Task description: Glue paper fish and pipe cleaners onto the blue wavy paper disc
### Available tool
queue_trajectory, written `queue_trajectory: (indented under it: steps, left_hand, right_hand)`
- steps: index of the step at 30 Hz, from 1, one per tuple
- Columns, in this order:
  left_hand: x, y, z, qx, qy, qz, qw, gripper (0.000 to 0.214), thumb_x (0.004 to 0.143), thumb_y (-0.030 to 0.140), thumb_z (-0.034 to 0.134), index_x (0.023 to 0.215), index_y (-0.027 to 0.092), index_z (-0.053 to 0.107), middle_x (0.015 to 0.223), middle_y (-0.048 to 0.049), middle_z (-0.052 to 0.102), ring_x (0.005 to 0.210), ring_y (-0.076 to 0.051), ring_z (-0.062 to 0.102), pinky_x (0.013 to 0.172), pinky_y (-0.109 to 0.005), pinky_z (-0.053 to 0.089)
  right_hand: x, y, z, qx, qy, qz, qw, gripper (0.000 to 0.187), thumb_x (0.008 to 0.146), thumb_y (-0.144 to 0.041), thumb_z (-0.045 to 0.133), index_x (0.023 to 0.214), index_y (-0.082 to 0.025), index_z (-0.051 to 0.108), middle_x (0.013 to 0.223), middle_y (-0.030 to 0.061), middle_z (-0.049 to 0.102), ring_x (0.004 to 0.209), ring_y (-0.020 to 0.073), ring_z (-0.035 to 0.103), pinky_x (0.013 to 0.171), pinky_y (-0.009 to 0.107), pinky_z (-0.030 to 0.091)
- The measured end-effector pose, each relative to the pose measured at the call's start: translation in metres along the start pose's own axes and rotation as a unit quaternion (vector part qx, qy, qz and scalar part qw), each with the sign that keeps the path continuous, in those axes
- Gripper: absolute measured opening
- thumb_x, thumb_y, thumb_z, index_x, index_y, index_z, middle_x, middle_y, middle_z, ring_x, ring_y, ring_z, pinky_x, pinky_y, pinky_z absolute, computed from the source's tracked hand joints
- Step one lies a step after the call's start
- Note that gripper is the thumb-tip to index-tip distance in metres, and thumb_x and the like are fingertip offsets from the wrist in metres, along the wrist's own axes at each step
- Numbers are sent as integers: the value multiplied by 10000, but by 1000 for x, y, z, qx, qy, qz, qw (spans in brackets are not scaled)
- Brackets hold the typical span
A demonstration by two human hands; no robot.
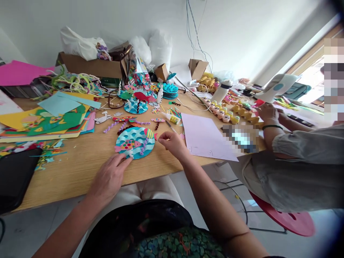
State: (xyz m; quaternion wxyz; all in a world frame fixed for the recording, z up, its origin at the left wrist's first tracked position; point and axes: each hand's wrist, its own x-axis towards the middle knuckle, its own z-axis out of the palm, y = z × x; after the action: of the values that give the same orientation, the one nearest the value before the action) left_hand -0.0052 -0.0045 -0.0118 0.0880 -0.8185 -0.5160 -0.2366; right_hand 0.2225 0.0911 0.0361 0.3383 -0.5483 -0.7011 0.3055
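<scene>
On the table in front of me is a round blue paper disc [140, 156] with wavy light-blue strips. It carries a pink paper fish with dots [129, 144], a yellow, green and red striped paper fish [149, 134] and a curled purple pipe cleaner [143, 147]. My left hand [109, 175] holds the disc's near left edge, its fingertips beside a white fuzzy piece [129, 153]. Closed in a pinch, my right hand [172, 143] is at the striped fish's tail; I cannot make out what is between the fingertips.
Behind the disc lie loose paper fish [125, 119], a glue bottle [172, 118] and a finished-looking blue disc [135, 106]. Coloured paper [61, 118] is stacked left, beside a black tablet-like object [17, 175]. A lilac sheet [202, 138] lies right, near a co-worker's hands [270, 114].
</scene>
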Motion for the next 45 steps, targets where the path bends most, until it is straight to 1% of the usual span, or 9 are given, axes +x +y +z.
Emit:
queue_trajectory:
  steps: [4,8,11,15,20,23,32,38,45]
  left_hand:
    - [0,-1,0,1,8,14,1000,407,797,90,334,1091,155,607,1038,-117,596,965,-238,563,824,-392,496]
    - [2,-1,-2,9,9,25,1000,398,805,95,337,1090,142,610,1025,-119,597,954,-242,557,818,-394,500]
    - [3,-1,-2,5,10,30,999,393,807,96,335,1076,137,619,1027,-120,597,963,-241,549,846,-399,491]
    - [4,-1,-2,-3,11,11,1000,404,803,104,331,1069,178,625,1026,-103,602,978,-236,546,863,-398,484]
    - [3,0,-2,-6,10,-2,1000,417,792,100,335,1092,185,612,1040,-103,592,989,-236,542,866,-399,481]
    - [3,1,-2,-1,12,3,1000,415,791,93,336,1094,164,610,1038,-111,590,979,-238,543,856,-394,485]
    - [2,2,-2,-19,-1,-13,1000,416,791,98,342,1108,171,601,1062,-112,587,986,-246,546,851,-416,484]
    - [2,3,-2,-19,0,-12,1000,403,808,108,336,1103,175,603,1051,-109,584,980,-245,545,854,-412,481]
    - [2,3,-3,-7,4,0,1000,422,782,81,334,1100,156,601,1039,-118,582,966,-248,546,834,-413,490]
  right_hand:
    - [7,12,0,56,-35,27,997,99,692,-242,587,694,-146,607,593,-41,556,461,57,467,486,189,359]
    - [4,2,7,89,-22,34,995,66,684,-213,584,680,-147,590,583,-55,533,451,51,463,486,184,360]
    - [-2,-7,12,84,-56,10,995,39,686,-179,591,673,-147,608,582,-55,546,463,53,468,507,185,361]
    - [-10,-17,25,-5,-81,-36,996,56,711,-177,613,687,-160,660,601,-38,598,554,73,500,570,191,350]
    - [-17,-24,37,-95,-51,-97,989,62,742,-209,623,727,-173,671,729,3,657,684,103,554,642,201,366]
    - [-23,-24,40,-128,-56,-129,982,71,758,-224,612,770,-178,665,801,19,654,743,113,567,667,203,377]
    - [-31,-23,45,-258,-85,-114,956,199,856,-292,478,927,-226,652,951,30,646,836,155,588,658,238,385]
    - [-32,-26,41,-334,-121,-149,923,267,907,-269,367,961,-205,620,957,60,613,826,162,585,645,244,397]
    - [-34,-31,36,-402,-159,-214,876,254,906,-186,327,987,-178,568,958,81,578,756,181,576,569,257,409]
